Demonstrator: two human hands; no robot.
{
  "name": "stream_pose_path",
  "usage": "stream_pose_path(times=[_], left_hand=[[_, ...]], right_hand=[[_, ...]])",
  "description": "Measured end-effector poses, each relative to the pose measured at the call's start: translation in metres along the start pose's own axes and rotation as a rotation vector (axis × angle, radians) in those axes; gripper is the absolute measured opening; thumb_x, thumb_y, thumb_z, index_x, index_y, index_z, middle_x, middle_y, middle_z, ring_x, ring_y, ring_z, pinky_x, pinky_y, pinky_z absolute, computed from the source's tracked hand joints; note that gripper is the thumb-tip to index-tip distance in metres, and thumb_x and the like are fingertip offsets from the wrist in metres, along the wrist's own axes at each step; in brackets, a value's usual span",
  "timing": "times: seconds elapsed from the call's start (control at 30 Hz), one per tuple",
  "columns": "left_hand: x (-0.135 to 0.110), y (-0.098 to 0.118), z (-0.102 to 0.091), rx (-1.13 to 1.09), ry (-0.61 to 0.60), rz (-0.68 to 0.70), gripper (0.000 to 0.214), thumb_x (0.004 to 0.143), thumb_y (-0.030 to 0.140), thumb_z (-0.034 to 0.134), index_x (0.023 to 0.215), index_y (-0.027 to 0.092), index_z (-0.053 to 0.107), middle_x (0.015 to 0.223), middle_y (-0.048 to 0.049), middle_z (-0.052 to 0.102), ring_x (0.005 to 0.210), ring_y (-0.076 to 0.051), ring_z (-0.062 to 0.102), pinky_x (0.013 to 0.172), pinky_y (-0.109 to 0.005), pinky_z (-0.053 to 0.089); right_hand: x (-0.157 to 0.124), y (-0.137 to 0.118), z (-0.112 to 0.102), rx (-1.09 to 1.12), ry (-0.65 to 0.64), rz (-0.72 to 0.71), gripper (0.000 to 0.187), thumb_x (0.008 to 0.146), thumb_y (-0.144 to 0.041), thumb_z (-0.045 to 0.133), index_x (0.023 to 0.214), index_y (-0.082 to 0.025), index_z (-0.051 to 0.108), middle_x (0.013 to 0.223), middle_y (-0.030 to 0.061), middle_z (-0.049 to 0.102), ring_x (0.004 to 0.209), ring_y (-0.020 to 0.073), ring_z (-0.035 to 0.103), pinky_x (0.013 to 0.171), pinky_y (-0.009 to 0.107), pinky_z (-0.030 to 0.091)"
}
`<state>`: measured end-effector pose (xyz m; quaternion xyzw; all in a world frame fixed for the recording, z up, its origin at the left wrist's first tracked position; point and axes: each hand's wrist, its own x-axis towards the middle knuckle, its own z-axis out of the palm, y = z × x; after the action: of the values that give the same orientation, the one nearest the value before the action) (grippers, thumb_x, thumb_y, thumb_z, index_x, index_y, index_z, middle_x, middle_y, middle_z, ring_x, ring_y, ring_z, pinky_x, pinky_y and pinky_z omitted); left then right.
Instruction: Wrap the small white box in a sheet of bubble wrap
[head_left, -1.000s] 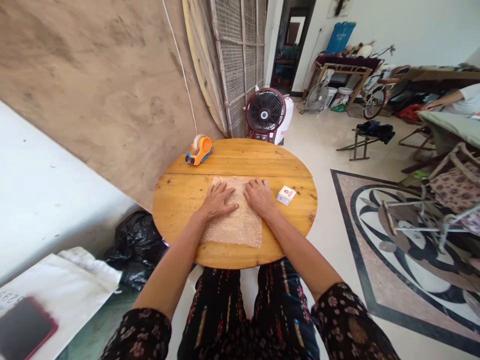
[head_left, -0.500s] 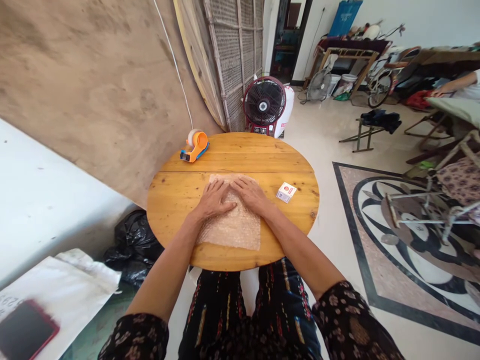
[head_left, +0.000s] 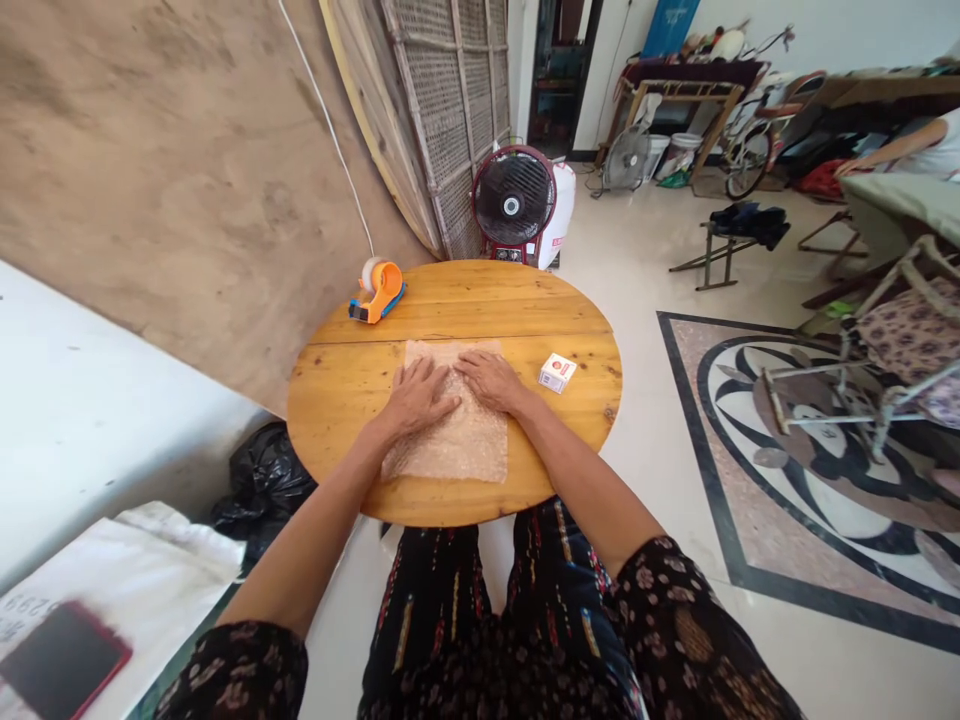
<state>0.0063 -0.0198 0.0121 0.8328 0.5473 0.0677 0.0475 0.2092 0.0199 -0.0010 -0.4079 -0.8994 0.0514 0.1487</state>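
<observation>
A sheet of clear bubble wrap (head_left: 466,445) lies flat on the round wooden table (head_left: 555,450). My left hand (head_left: 417,394) rests palm down on its left part, fingers stretched forward and thumb pointing right. Flat on the upper right part of the sheet lies my right hand (head_left: 491,380), its fingers angled toward the left hand. Neither hand grips anything. To the right of my right hand stands a small white box (head_left: 558,373) with red print. An orange tape dispenser (head_left: 381,292) holding a roll of tape sits at the table's far left edge.
Behind the table stands a dark red fan (head_left: 513,197). A black plastic bag (head_left: 270,475) and a white sack with a phone (head_left: 66,660) on it are at the left. At the right are a folding stool (head_left: 724,245) and a person's arm (head_left: 892,150).
My hands stay flat on the bubble wrap, with slightly more space between them. The whole view has shifted a little, so the table and box appear farther left.
</observation>
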Motion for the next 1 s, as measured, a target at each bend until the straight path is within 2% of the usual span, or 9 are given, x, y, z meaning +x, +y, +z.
stream_pose_path(times=[0.17, 0.37, 0.5, 0.6, 0.7, 0.77, 0.9, 1.0], left_hand=[[-0.031, 0.02, -0.008, 0.048, -0.017, 0.044, 0.07, 0.091, 0.059, 0.051, 0.145, 0.016, 0.045, 0.154, -0.0223, 0.036, 0.144, -0.042, 0.031, 0.116, -0.061, 0.024], [-0.1, 0.027, 0.0, 0.061, 0.029, 0.029, 0.067, 0.093, 0.058, 0.05, 0.146, 0.019, 0.046, 0.158, -0.0182, 0.032, 0.147, -0.04, 0.027, 0.117, -0.061, 0.023], [-0.124, 0.033, -0.004, 0.088, 0.045, 0.015, 0.059, 0.094, 0.051, 0.053, 0.142, 0.018, 0.051, 0.153, -0.0174, 0.043, 0.143, -0.04, 0.034, 0.115, -0.063, 0.027], [-0.116, 0.04, -0.015, 0.089, 0.083, 0.052, 0.048, 0.093, 0.048, 0.055, 0.129, 0.017, 0.062, 0.141, -0.0164, 0.055, 0.137, -0.04, 0.041, 0.113, -0.064, 0.029], [-0.09, 0.048, -0.028, 0.051, 0.135, 0.126, 0.036, 0.097, 0.035, 0.048, 0.122, 0.016, 0.066, 0.136, -0.0144, 0.059, 0.134, -0.034, 0.046, 0.114, -0.054, 0.035], [-0.071, 0.054, -0.031, 0.036, 0.119, 0.181, 0.032, 0.095, 0.027, 0.049, 0.121, 0.016, 0.066, 0.139, -0.0139, 0.057, 0.135, -0.032, 0.045, 0.114, -0.049, 0.036], [-0.055, 0.062, -0.019, 0.013, -0.022, 0.199, 0.036, 0.091, 0.034, 0.058, 0.124, 0.022, 0.064, 0.142, -0.0133, 0.054, 0.135, -0.036, 0.044, 0.111, -0.059, 0.034], [-0.062, 0.062, -0.005, -0.038, -0.018, 0.175, 0.044, 0.095, 0.039, 0.051, 0.136, 0.023, 0.056, 0.15, -0.0142, 0.045, 0.141, -0.034, 0.038, 0.116, -0.06, 0.027]], right_hand=[[0.001, 0.001, 0.003, 0.004, 0.036, -0.011, 0.036, 0.101, -0.025, 0.042, 0.132, -0.019, 0.059, 0.145, 0.0084, 0.054, 0.136, 0.0238, 0.045, 0.114, 0.043, 0.034], [0.002, 0.002, 0.005, -0.003, 0.04, -0.02, 0.038, 0.101, -0.024, 0.04, 0.134, -0.018, 0.058, 0.145, 0.0087, 0.055, 0.135, 0.0246, 0.045, 0.115, 0.044, 0.031], [0.002, 0.002, 0.005, -0.02, 0.041, -0.024, 0.038, 0.101, -0.024, 0.041, 0.133, -0.018, 0.059, 0.145, 0.0082, 0.055, 0.135, 0.0245, 0.046, 0.116, 0.043, 0.03], [0.003, 0.002, 0.005, -0.026, 0.036, -0.029, 0.037, 0.101, -0.024, 0.041, 0.133, -0.018, 0.059, 0.145, 0.008, 0.055, 0.136, 0.0234, 0.045, 0.116, 0.042, 0.031], [0.003, 0.001, 0.004, -0.032, 0.024, -0.014, 0.038, 0.101, -0.025, 0.04, 0.134, -0.018, 0.058, 0.146, 0.0085, 0.054, 0.136, 0.0243, 0.044, 0.114, 0.043, 0.032], [0.003, 0.0, 0.003, -0.042, 0.017, -0.011, 0.038, 0.101, -0.024, 0.04, 0.134, -0.017, 0.058, 0.146, 0.0094, 0.053, 0.136, 0.0253, 0.045, 0.114, 0.044, 0.033], [0.002, 0.0, 0.003, -0.044, 0.021, -0.017, 0.038, 0.101, -0.023, 0.04, 0.135, -0.017, 0.058, 0.146, 0.0089, 0.053, 0.135, 0.0248, 0.045, 0.114, 0.043, 0.033], [0.002, 0.0, 0.004, -0.032, 0.033, -0.012, 0.038, 0.101, -0.025, 0.041, 0.134, -0.017, 0.058, 0.146, 0.009, 0.053, 0.135, 0.0251, 0.045, 0.114, 0.043, 0.033]])
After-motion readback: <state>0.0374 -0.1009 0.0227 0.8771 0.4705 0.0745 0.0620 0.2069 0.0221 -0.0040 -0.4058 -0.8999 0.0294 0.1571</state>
